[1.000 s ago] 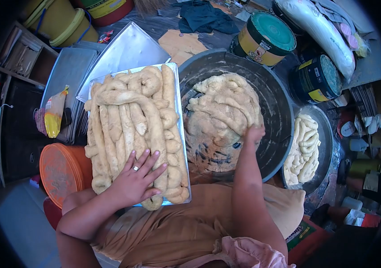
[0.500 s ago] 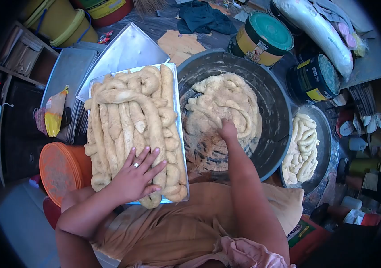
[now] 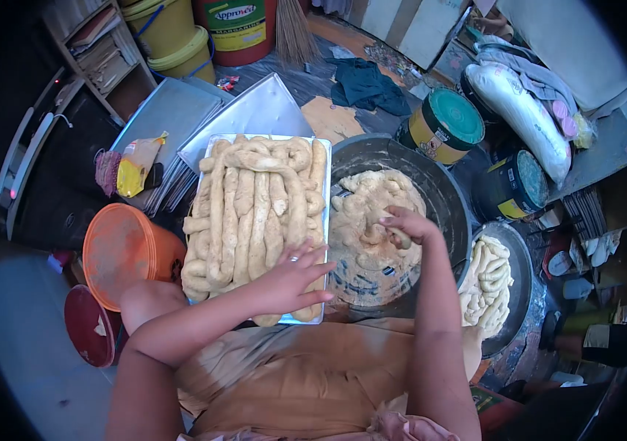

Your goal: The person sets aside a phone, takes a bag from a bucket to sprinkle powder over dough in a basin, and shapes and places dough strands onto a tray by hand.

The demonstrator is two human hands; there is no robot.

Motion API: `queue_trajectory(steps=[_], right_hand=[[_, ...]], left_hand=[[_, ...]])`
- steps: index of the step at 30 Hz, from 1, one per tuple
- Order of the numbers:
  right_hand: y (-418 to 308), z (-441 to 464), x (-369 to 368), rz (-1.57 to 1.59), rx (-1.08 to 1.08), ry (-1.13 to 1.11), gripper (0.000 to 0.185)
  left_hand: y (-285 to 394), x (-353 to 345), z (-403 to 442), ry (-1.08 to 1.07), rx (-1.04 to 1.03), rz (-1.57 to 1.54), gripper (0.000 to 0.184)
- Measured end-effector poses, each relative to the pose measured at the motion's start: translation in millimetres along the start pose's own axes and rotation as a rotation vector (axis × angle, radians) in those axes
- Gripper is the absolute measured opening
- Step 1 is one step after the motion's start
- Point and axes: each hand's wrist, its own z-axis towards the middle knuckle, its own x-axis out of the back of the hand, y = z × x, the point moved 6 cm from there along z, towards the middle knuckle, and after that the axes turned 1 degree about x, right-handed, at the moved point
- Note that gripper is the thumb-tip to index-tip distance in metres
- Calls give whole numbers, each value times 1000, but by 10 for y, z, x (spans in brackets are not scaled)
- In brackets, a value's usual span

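Observation:
Ropes of pale, dusted dough (image 3: 260, 209) lie piled on a shiny metal tray (image 3: 326, 158), side by side with some across the top. My left hand (image 3: 295, 283) is over the tray's near right corner, fingers spread and holding nothing; whether its fingertips touch the dough cannot be made out. In a wide black basin (image 3: 449, 198) to the right rests a coiled heap of brownish, floury dough (image 3: 372, 206). My right hand (image 3: 412, 224) is at the right of this heap, its fingers and thumb closed around a piece of dough rope (image 3: 399, 238).
A second dark basin (image 3: 523, 268) at right holds paler dough strips (image 3: 491, 283). Lidded buckets (image 3: 454, 117) stand behind the black basin. An orange bucket (image 3: 133, 253) and dark red container (image 3: 89, 323) are at left. Flat trays (image 3: 247, 114) are stacked beyond the loaded tray.
My left hand has shifted toward the tray's right edge. My right hand has come up from the dough heap and now grips a piece. A long rope now shows down the pile's left side.

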Motion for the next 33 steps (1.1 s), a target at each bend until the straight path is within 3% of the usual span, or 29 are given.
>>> queue_trajectory(steps=[3, 6, 9, 12, 13, 15, 18, 23, 27, 28, 29, 30, 31, 33], right_hand=[[-610, -499, -167, -74, 91, -155, 33], [-1145, -1086, -484, -145, 171, -207, 32], [-1460, -1524, -666, -258, 281, -162, 29], [-1505, -1697, -617, -203, 439, -55, 30], [-1503, -1758, -581, -133, 486, -18, 31], [-1403, -1712, -547, 90, 636, 14, 35], [-1202, -1469, -793, 83, 670, 62, 37], [-607, -1008, -1153, 237, 634, -65, 35], [-30, -781, -1177, 312, 453, -76, 32], [131, -702, -1107, 227, 397, -1, 31], [281, -607, -1008, 141, 345, 75, 29], [416, -522, -900, 53, 293, 151, 28], [540, -467, -804, -11, 285, 202, 28], [736, -386, -630, -142, 267, 303, 28]], left_hand=[[147, 59, 298, 179, 8, -398, 78], [465, 349, 520, 553, -28, -203, 85], [512, 397, 853, 559, -160, -514, 71], [652, 539, 858, 103, 28, -845, 51], [737, 662, 784, 138, 15, -990, 31], [913, 988, 667, 179, -93, -1082, 27], [1143, 1393, 539, 228, -175, -1086, 21], [1394, 1877, 186, 334, -194, -1001, 20], [1457, 2628, -267, 544, -445, -981, 16], [1417, 2836, -443, 657, -475, -959, 19], [1353, 3103, -559, 619, -611, -991, 22], [1255, 3294, -724, 796, -564, -1065, 13], [1267, 3447, -879, 920, -527, -1108, 20], [842, 3834, -1170, 942, -684, -1198, 18]])
